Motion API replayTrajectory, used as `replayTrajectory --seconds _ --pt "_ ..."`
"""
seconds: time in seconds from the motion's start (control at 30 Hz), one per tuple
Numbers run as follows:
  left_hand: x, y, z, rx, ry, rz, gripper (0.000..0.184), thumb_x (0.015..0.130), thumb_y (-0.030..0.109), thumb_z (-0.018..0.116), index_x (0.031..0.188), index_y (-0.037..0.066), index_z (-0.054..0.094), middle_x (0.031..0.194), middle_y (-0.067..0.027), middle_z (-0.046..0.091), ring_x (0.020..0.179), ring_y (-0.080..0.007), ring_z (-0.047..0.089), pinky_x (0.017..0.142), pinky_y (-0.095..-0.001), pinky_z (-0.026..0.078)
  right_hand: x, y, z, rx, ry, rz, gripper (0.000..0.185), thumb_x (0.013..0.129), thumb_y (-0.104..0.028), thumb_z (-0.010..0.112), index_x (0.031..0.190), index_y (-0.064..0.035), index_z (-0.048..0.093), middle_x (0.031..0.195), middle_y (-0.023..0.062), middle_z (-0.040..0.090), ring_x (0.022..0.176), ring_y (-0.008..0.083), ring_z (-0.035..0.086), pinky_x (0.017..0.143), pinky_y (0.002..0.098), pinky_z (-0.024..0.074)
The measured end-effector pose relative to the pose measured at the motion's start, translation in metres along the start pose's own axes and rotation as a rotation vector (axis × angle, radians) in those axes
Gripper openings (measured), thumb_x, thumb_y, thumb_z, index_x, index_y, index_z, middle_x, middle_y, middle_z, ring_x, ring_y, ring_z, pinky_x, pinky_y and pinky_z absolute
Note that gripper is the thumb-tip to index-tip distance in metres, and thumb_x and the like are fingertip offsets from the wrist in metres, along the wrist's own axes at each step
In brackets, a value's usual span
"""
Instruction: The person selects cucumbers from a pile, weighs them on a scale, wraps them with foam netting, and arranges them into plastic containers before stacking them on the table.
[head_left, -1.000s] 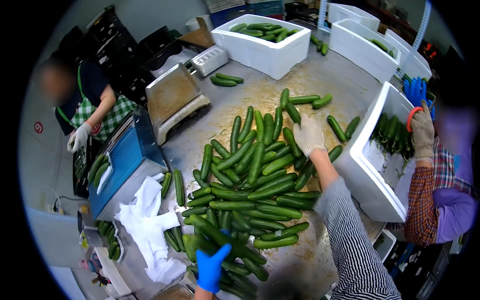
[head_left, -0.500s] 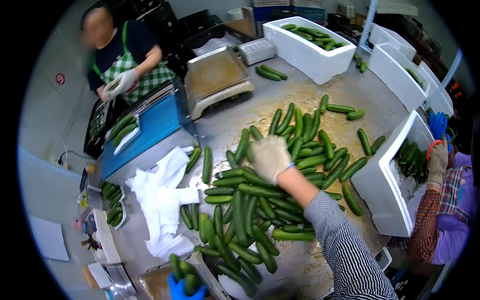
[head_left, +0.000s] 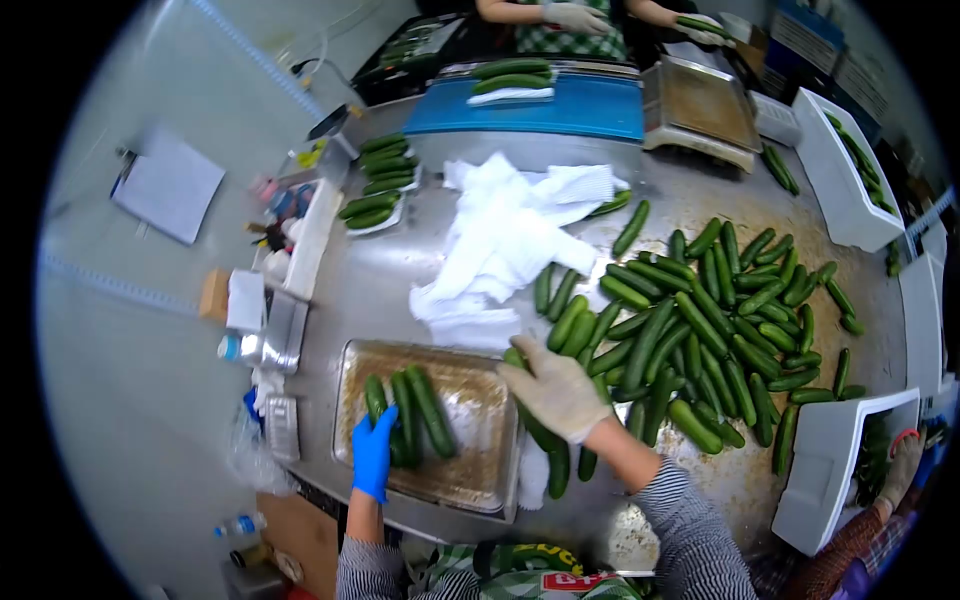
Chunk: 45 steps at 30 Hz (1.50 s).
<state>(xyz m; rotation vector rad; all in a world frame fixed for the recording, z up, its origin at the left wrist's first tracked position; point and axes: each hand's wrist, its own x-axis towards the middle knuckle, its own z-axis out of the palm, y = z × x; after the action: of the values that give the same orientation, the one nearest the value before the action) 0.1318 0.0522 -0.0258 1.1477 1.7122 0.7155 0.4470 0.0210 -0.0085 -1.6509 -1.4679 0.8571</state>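
My left hand (head_left: 373, 455), in a blue glove, has its thumb and fingers round the leftmost of three cucumbers (head_left: 430, 415) lying side by side on the metal scale tray (head_left: 480, 450). My right hand (head_left: 560, 393), in a beige glove, is just past the tray's right edge, over a dark cucumber (head_left: 540, 430) that runs partly beneath the palm. Its visible fingers are apart and point left; the underside is hidden. A large pile of cucumbers (head_left: 700, 320) spreads over the metal table to the right of it.
White cloths (head_left: 510, 230) lie behind the tray. Further back are packed cucumbers (head_left: 380, 175), a blue board (head_left: 590, 105) and another scale (head_left: 705, 105). White foam boxes (head_left: 850, 185) line the right side. Two gloved hands (head_left: 577, 17) show at the top; another person's gloved hand (head_left: 903, 465) is right.
The view has swung left and down. My right hand has moved from the pile to beside the tray. My left hand, earlier holding cucumbers up, is now low over the tray with them.
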Motion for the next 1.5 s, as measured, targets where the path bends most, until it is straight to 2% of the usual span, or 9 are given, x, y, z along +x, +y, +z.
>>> replayTrajectory --seconds 0.2,0.33,0.43,0.6,0.67,0.77,0.87,1.17,1.5 --pt "0.02 -0.01 -0.021 0.546 0.049 0.103 0.056 0.087 0.048 0.067 0.112 -0.002 0.065 0.098 -0.0246 0.07 0.093 -0.0389 0.068 0.082 -0.0427 0.053 -0.007 -0.05 0.086 -0.351 -0.11 0.013 0.051 0.095 -0.034 0.056 0.131 0.0012 0.046 0.12 0.0264 0.06 0.1 0.0422 0.064 0.082 0.048 0.0541" --pt "0.028 -0.031 -0.046 0.657 -0.007 0.37 0.049 0.09 0.043 0.066 0.113 0.0 0.067 0.097 -0.0188 0.072 0.084 -0.0348 0.07 0.076 -0.0417 0.055 -0.046 -0.069 0.074 -0.328 0.069 0.013 0.044 0.093 -0.025 0.061 0.128 -0.0007 0.053 0.117 0.0223 0.063 0.098 0.0362 0.067 0.084 0.0416 0.0549" --pt "0.034 -0.041 -0.078 0.303 -0.047 0.324 0.038 0.092 0.033 0.067 0.11 0.0 0.069 0.097 -0.0173 0.072 0.082 -0.0265 0.07 0.075 -0.0368 0.054 -0.086 -0.056 0.066 -0.126 0.328 0.054 0.035 0.091 -0.016 0.064 0.12 0.0028 0.062 0.109 0.0213 0.067 0.094 0.0324 0.069 0.083 0.0368 0.0551" --pt "0.072 -0.107 -0.178 0.274 0.4 0.426 0.034 0.093 0.023 0.066 0.115 -0.003 0.066 0.105 -0.0163 0.07 0.091 -0.0212 0.067 0.082 -0.0351 0.053 -0.163 -0.025 0.057 0.11 0.504 0.528 0.034 0.096 -0.017 0.055 0.121 0.0043 0.062 0.099 0.0111 0.069 0.08 0.0164 0.065 0.068 0.0281 0.0518" --pt "0.103 -0.16 -0.23 0.966 0.727 0.539 0.038 0.092 0.024 0.066 0.118 -0.004 0.064 0.112 -0.0199 0.068 0.097 -0.0328 0.066 0.086 -0.0424 0.052 -0.189 -0.02 0.071 0.237 0.596 0.589 0.032 0.098 -0.018 0.055 0.12 0.0035 0.062 0.094 0.0074 0.067 0.068 0.0094 0.061 0.055 0.0226 0.0448" --pt "0.124 -0.208 -0.283 1.179 0.686 0.257 0.035 0.09 0.025 0.066 0.112 -0.002 0.066 0.112 -0.0222 0.066 0.099 -0.0409 0.063 0.086 -0.0479 0.05 -0.212 -0.027 0.094 0.332 0.634 0.655 0.031 0.099 -0.018 0.054 0.12 0.0033 0.062 0.093 0.006 0.066 0.068 0.0099 0.06 0.055 0.023 0.045" --pt "0.14 -0.249 -0.318 0.859 0.331 0.312 0.031 0.088 0.026 0.066 0.105 -0.001 0.068 0.104 -0.0227 0.066 0.092 -0.0403 0.063 0.083 -0.0467 0.05 -0.213 -0.036 0.111 0.296 0.61 0.618 0.029 0.1 -0.017 0.053 0.119 0.0031 0.062 0.094 0.0061 0.066 0.068 0.0093 0.06 0.055 0.0227 0.0448" --pt "0.156 -0.23 -0.312 0.848 0.31 0.225 0.023 0.077 0.022 0.066 0.08 0.0 0.072 0.085 -0.0248 0.069 0.077 -0.0434 0.067 0.072 -0.049 0.053 -0.198 -0.054 0.139 0.235 0.579 0.497 0.03 0.1 -0.018 0.054 0.121 0.003 0.061 0.094 0.0066 0.067 0.069 0.0088 0.059 0.055 0.0222 0.0453" --pt "0.182 -0.237 -0.316 0.911 0.318 0.156 0.029 0.073 0.024 0.066 0.083 -0.002 0.071 0.089 -0.0266 0.069 0.084 -0.0432 0.068 0.076 -0.0476 0.055 -0.206 -0.065 0.156 0.254 0.566 0.529 0.028 0.098 -0.017 0.056 0.119 0.0003 0.064 0.089 0.004 0.066 0.07 0.0085 0.06 0.058 0.0229 0.0455"
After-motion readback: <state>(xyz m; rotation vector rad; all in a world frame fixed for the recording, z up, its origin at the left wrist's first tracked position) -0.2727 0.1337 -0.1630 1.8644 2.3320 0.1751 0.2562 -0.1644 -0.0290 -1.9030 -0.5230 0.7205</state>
